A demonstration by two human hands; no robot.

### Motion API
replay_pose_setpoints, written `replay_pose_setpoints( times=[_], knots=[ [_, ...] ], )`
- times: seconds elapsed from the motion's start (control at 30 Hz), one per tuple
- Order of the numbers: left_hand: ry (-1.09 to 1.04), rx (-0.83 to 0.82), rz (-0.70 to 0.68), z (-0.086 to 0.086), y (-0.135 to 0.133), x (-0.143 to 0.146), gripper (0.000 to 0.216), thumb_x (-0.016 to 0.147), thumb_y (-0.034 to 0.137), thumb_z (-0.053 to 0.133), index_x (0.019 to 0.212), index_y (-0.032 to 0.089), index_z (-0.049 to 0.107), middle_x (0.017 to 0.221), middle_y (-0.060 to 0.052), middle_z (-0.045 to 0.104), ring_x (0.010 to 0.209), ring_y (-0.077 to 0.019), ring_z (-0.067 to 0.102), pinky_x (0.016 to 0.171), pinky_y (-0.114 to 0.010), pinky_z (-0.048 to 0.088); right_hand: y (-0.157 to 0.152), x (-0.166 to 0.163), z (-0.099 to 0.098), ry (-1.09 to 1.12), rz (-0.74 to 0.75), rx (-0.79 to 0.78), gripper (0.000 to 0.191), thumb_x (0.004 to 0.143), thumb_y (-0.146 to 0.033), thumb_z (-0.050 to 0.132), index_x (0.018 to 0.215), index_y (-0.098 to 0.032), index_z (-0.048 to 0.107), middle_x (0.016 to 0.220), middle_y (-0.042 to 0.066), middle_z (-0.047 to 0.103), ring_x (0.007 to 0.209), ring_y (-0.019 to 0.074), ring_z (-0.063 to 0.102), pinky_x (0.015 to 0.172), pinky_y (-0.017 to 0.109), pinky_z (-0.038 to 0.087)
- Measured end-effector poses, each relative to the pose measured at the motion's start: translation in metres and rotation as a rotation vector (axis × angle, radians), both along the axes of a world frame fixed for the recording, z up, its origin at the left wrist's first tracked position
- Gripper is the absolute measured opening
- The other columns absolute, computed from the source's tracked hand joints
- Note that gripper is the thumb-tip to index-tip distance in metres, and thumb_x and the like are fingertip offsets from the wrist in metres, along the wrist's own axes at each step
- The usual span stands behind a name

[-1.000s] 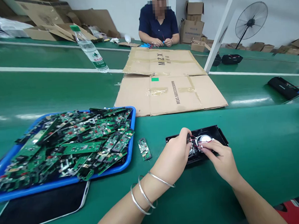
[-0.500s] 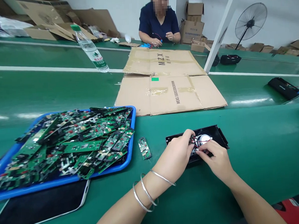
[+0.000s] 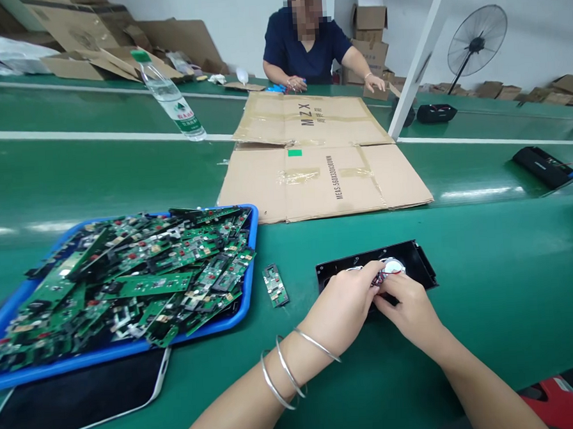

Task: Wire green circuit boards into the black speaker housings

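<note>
A black speaker housing (image 3: 416, 261) lies open on the green belt in front of me, with a round silver speaker (image 3: 393, 266) and thin red wires inside. My left hand (image 3: 342, 304), with bangles at the wrist, and my right hand (image 3: 409, 310) meet over its near side. Both pinch at the red wires beside the speaker, fingers curled together. A single small green circuit board (image 3: 275, 285) lies loose on the belt left of the housing.
A blue tray (image 3: 246, 309) heaped with several green circuit boards sits at left, a black tablet (image 3: 75, 398) under its near edge. Flattened cardboard (image 3: 323, 174) and a water bottle (image 3: 169, 96) lie farther back. Across the belt sits a person (image 3: 306, 44); black housings (image 3: 546, 166) lie right.
My two hands have closed in together over the near side of the housing, now covering more of the speaker. The person opposite has reached one arm out to the right.
</note>
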State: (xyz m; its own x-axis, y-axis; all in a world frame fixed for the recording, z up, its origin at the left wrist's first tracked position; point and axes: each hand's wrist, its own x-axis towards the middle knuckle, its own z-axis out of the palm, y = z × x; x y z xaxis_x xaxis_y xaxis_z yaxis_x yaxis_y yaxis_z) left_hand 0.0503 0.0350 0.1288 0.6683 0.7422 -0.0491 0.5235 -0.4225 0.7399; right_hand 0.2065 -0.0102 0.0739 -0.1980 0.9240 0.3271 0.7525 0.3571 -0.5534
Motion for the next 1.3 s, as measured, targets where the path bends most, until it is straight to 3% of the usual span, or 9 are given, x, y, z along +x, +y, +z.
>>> replay_pose_setpoints(
  times=[0.33, 0.43, 0.53, 0.63, 0.87, 1.1, 1.3],
  knots=[
    [-0.015, 0.007, -0.059, 0.007, 0.003, -0.001, 0.030, 0.086, 0.010, 0.039, 0.110, 0.021, 0.053, 0.095, -0.004, 0.066, 0.083, -0.0202, 0.063, 0.068, -0.028, 0.047, 0.000, 0.003, 0.002, 0.142, -0.052, -0.013, 0.013, 0.084, -0.020, 0.054, 0.071, -0.018, 0.056, 0.068, 0.000, 0.059, 0.065, 0.0136, 0.053, 0.059, 0.025, 0.042],
    [-0.041, -0.031, -0.080, 0.011, 0.005, -0.004, 0.031, 0.087, 0.011, 0.038, 0.111, 0.023, 0.053, 0.094, -0.002, 0.067, 0.081, -0.0182, 0.064, 0.069, -0.026, 0.047, -0.001, 0.004, 0.004, 0.200, -0.113, -0.088, 0.006, 0.079, -0.022, 0.062, 0.081, -0.019, 0.057, 0.070, -0.001, 0.058, 0.061, 0.0124, 0.052, 0.054, 0.022, 0.042],
    [-0.055, -0.032, -0.098, 0.012, 0.003, -0.003, 0.033, 0.087, 0.010, 0.038, 0.112, 0.025, 0.053, 0.098, -0.001, 0.067, 0.086, -0.0179, 0.064, 0.073, -0.026, 0.047, -0.002, 0.005, 0.004, 0.183, -0.118, -0.133, 0.014, 0.077, -0.020, 0.063, 0.090, -0.020, 0.058, 0.070, -0.002, 0.057, 0.060, 0.0118, 0.050, 0.053, 0.022, 0.041],
    [-0.031, -0.005, -0.058, 0.009, -0.001, 0.000, 0.034, 0.084, 0.006, 0.039, 0.109, 0.023, 0.054, 0.100, -0.003, 0.066, 0.091, -0.0197, 0.062, 0.076, -0.029, 0.047, -0.001, 0.005, 0.002, 0.149, -0.120, -0.083, 0.002, 0.080, -0.018, 0.059, 0.079, -0.018, 0.057, 0.068, -0.001, 0.055, 0.061, 0.0124, 0.049, 0.054, 0.023, 0.039],
    [-0.082, -0.036, 0.017, 0.004, -0.002, 0.003, 0.031, 0.083, 0.005, 0.044, 0.109, 0.020, 0.053, 0.104, -0.004, 0.066, 0.096, -0.0193, 0.062, 0.083, -0.030, 0.048, 0.001, 0.005, 0.000, 0.141, -0.015, 0.023, 0.015, 0.085, -0.014, 0.050, 0.071, -0.017, 0.054, 0.069, 0.001, 0.056, 0.067, 0.0138, 0.050, 0.061, 0.026, 0.039],
    [-0.050, 0.048, -0.043, 0.005, -0.003, 0.003, 0.036, 0.083, 0.004, 0.044, 0.112, 0.022, 0.053, 0.103, -0.003, 0.065, 0.092, -0.0198, 0.061, 0.080, -0.032, 0.049, 0.002, 0.005, -0.001, 0.163, -0.008, 0.070, 0.014, 0.084, -0.012, 0.051, 0.071, -0.017, 0.053, 0.069, 0.001, 0.056, 0.068, 0.0140, 0.049, 0.061, 0.026, 0.039],
    [-0.065, -0.017, -0.107, 0.008, 0.000, -0.003, 0.037, 0.081, 0.000, 0.040, 0.109, 0.020, 0.054, 0.102, -0.003, 0.064, 0.093, -0.0181, 0.060, 0.080, -0.029, 0.048, 0.000, 0.005, -0.002, 0.216, -0.119, 0.013, 0.007, 0.077, -0.015, 0.062, 0.076, -0.018, 0.055, 0.067, -0.002, 0.055, 0.061, 0.0123, 0.048, 0.054, 0.023, 0.039]
  ],
)
